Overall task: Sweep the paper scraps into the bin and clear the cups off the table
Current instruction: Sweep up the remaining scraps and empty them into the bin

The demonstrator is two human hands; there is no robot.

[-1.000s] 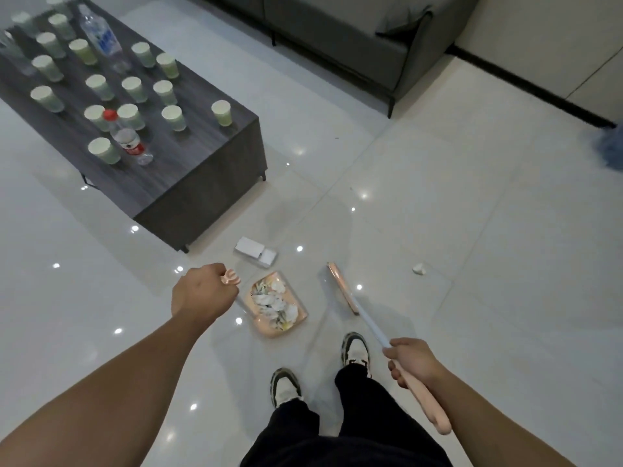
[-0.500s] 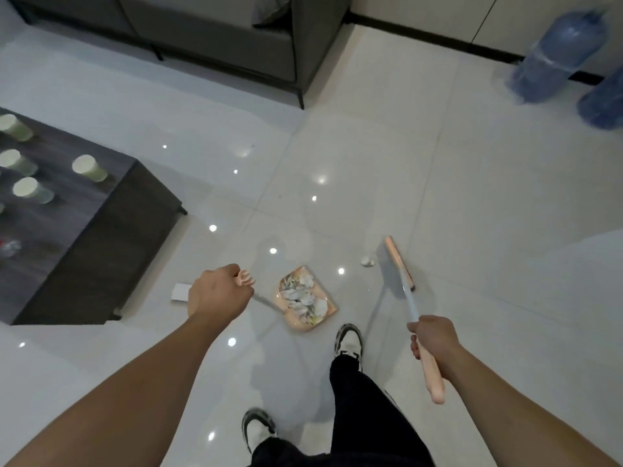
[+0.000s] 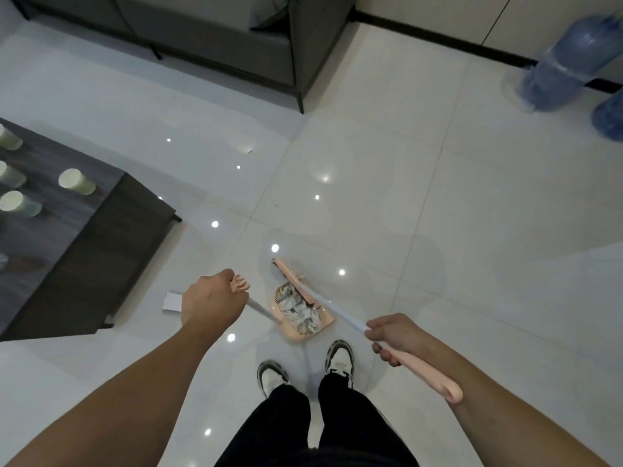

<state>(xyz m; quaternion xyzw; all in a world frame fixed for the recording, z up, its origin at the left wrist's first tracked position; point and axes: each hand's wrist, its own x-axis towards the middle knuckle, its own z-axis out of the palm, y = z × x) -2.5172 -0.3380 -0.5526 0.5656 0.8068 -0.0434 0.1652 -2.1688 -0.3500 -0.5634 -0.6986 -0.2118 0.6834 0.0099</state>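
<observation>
The left hand (image 3: pixel 210 299) grips one dustpan (image 3: pixel 300 311) of paper scraps (image 3: pixel 298 306); the right hand (image 3: pixel 394 335) grips one broom (image 3: pixel 340 313). Four cups (image 3: pixel 77 182) show on the table (image 3: pixel 101 230), two water jugs (image 3: pixel 566 59) behind.

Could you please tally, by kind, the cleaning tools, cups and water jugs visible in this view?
Cups on the table: 4
Blue water jugs: 2
Broom: 1
Dustpan: 1
Total: 8
</observation>
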